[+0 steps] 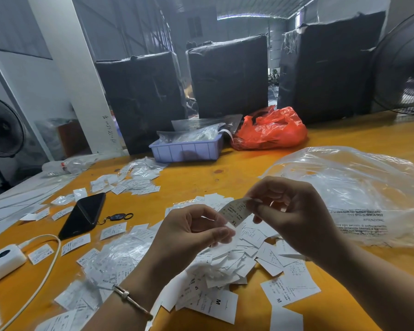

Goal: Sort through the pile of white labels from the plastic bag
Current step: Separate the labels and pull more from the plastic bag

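Warehouse light falls on an orange worktable [249,168] backed by three black-wrapped bales [227,75], with fans at the left and right edges of the frame. Low in the centre, a person lifts one white label [234,211] above the pile of white labels [225,263]. The right hand [294,216] pinches the label's upper end between thumb and fingertips, while the left hand [191,237] pinches its lower end, a bracelet [132,301] on that wrist. The slip is a short, slightly curled strip printed with small text and "XL". Loose labels around it show "S", "M" and "L", some sealed in clear sleeves. The clear plastic bag [359,187] lies crumpled and printed with warnings at centre right, just beside the pile.

Sorting appears to be at the reading stage; the next move likely calls for placing this slip with matching sizes, then drawing another. A smartphone [84,215], key fob [118,216] and white power bank [3,261] lie at lower left; a lilac tray [184,150] and red bag [270,129] sit farther back.
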Demonstrator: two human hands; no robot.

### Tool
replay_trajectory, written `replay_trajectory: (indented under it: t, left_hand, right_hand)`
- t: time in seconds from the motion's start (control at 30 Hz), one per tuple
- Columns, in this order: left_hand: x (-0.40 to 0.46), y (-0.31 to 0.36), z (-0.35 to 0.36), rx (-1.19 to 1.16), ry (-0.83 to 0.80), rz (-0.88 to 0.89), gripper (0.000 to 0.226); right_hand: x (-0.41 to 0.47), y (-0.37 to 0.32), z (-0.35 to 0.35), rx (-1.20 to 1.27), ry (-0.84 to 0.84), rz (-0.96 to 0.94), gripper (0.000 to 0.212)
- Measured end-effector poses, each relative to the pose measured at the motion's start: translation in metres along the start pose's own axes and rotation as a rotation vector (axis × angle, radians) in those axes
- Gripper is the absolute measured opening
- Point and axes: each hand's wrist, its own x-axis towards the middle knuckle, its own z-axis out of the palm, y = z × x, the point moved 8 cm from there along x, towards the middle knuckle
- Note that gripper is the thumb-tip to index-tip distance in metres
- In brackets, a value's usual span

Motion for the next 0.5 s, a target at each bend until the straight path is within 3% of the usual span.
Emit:
replay_trajectory:
  t: [0.3,0.5]
  left_hand:
    - [0.000,-0.001,0.004,-0.004,-0.057,0.002,0.008]
    - [0.000,-0.003,0.008,-0.003,-0.084,-0.013,0.018]
  right_hand:
    - [0.000,0.003,0.000,-0.044,-0.028,0.000,0.024]
    - [-0.003,0.014,0.017,-0.148,-0.174,0.023,0.023]
